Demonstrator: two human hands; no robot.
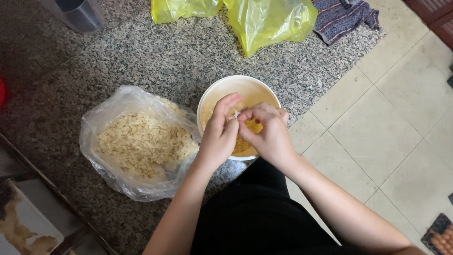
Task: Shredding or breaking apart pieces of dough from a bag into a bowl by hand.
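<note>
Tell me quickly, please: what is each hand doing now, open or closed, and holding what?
Left hand: fingers closed on a small pale piece over the bowl.
Right hand: fingers closed, pinching the same small pale piece.

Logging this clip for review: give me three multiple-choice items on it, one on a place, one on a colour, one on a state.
1. Where is the clear bag relative to the bowl?
A. in the picture, left of it
B. inside it
C. on the floor tiles

2. What colour are the bags at the top of the counter?
A. red
B. yellow
C. black

3. What are the hands doing?
A. resting flat on the counter
B. lifting the bowl
C. pinching a small piece together over the bowl

Answers: 1 A, it lies open beside the bowl; 2 B, both are yellow; 3 C, left hand and right hand meet at the fingertips.
</note>
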